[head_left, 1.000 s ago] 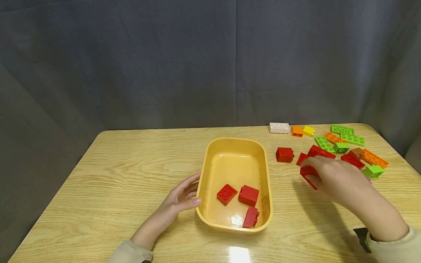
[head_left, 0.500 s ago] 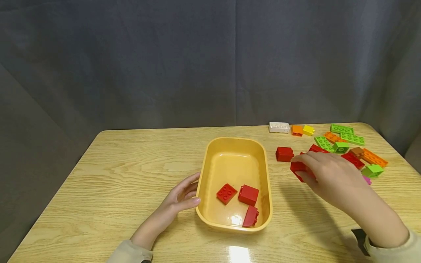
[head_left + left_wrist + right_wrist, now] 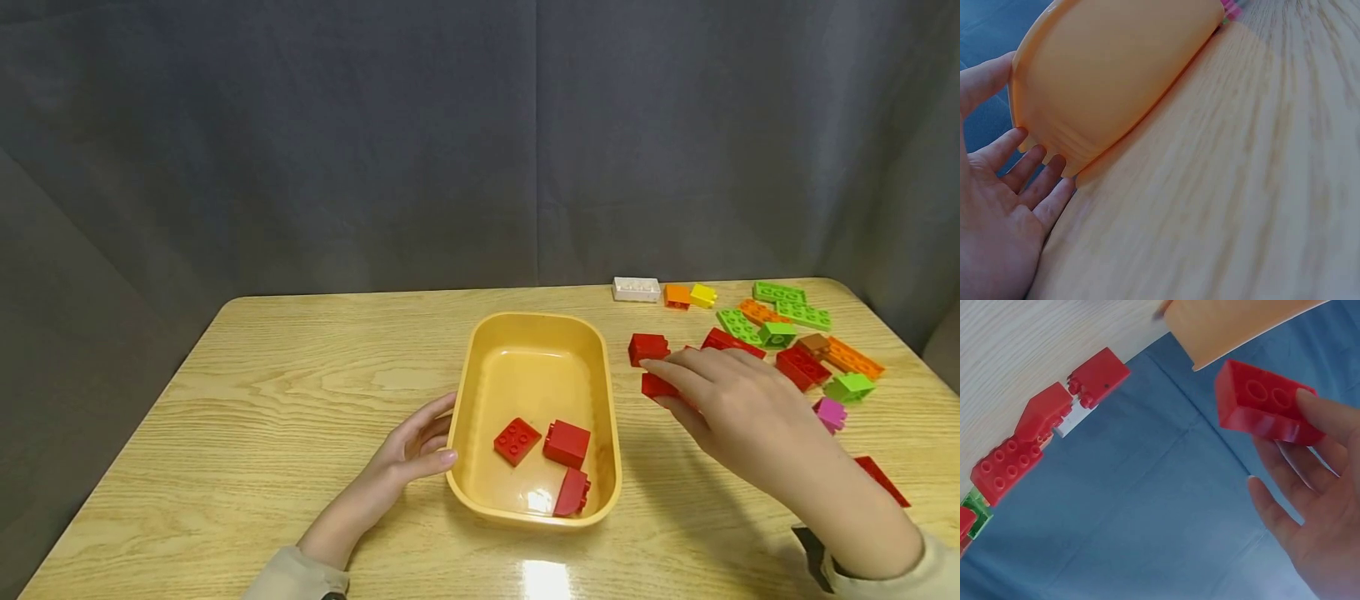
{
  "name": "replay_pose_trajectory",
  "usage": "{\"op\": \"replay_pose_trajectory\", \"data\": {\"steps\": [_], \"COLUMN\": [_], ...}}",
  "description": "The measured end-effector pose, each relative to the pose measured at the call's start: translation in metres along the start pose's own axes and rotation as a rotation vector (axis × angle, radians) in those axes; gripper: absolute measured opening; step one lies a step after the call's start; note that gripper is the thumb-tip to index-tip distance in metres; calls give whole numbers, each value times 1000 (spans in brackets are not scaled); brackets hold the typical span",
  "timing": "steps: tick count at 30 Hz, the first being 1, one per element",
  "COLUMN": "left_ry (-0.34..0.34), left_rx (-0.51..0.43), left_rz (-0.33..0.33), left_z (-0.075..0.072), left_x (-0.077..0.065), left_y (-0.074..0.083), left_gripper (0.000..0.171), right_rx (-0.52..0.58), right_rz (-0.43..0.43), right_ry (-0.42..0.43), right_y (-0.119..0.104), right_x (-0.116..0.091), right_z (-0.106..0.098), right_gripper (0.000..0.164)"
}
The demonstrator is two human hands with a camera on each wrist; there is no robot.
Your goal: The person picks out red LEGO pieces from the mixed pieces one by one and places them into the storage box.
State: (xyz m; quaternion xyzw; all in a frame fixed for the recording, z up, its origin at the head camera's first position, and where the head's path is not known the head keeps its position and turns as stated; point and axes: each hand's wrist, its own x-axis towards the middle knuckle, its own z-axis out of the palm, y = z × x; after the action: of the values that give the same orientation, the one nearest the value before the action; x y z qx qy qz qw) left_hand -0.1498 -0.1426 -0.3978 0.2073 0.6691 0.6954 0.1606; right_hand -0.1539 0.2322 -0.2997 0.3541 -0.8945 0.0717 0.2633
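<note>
My right hand [image 3: 742, 408] pinches a red toy building brick [image 3: 1266, 403] between thumb and fingers, raised over the table right of the yellow tray [image 3: 532, 379]. In the right wrist view the brick's underside shows round hollows. My left hand [image 3: 408, 454] rests against the tray's left wall, thumb at the rim; the left wrist view shows its fingers [image 3: 1041, 178] fairly straight along the outside. Inside the tray lie a red studded brick [image 3: 517, 441], a red block [image 3: 567, 445] and a red rounded brick [image 3: 572, 492]. Another red block [image 3: 647, 349] lies just beyond the right fingertips.
Loose bricks spread over the table's right side: lime green ones [image 3: 804, 316], orange ones [image 3: 855, 358], a pink one [image 3: 830, 413] and more red ones [image 3: 802, 368]. A white brick [image 3: 637, 289] lies near the back edge. A dark curtain [image 3: 375, 150] hangs behind the table.
My right hand has moved left toward the tray with the red brick. The pink brick and a red piece by the right forearm have come into sight. My left hand has stayed put.
</note>
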Motion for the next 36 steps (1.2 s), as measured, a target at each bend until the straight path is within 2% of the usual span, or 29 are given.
{"op": "replay_pose_trajectory", "data": {"steps": [2, 4, 5, 6, 9, 24, 36], "left_ry": [2, 3, 3, 2, 0, -4, -6], "left_rx": [1, 2, 1, 0, -8, -13, -9], "left_rz": [-3, -5, -5, -3, 2, -5, 4], "left_z": [0, 0, 0, 0, 0, 0, 0], "left_x": [0, 0, 0, 0, 0, 1, 1], "left_y": [0, 1, 1, 0, -1, -1, -1], "left_gripper": [71, 72, 72, 71, 71, 71, 71], "right_rx": [9, 16, 16, 17, 26, 26, 24], "right_rz": [-23, -42, -49, -57, -76, -178, -232], "right_ry": [19, 41, 50, 59, 82, 185, 136], "right_y": [-1, -3, -4, -6, -9, -21, -34], "right_x": [1, 3, 3, 4, 5, 8, 9], "right_z": [0, 1, 1, 1, 2, 5, 14], "right_gripper": [49, 34, 31, 36, 66, 53, 51]}}
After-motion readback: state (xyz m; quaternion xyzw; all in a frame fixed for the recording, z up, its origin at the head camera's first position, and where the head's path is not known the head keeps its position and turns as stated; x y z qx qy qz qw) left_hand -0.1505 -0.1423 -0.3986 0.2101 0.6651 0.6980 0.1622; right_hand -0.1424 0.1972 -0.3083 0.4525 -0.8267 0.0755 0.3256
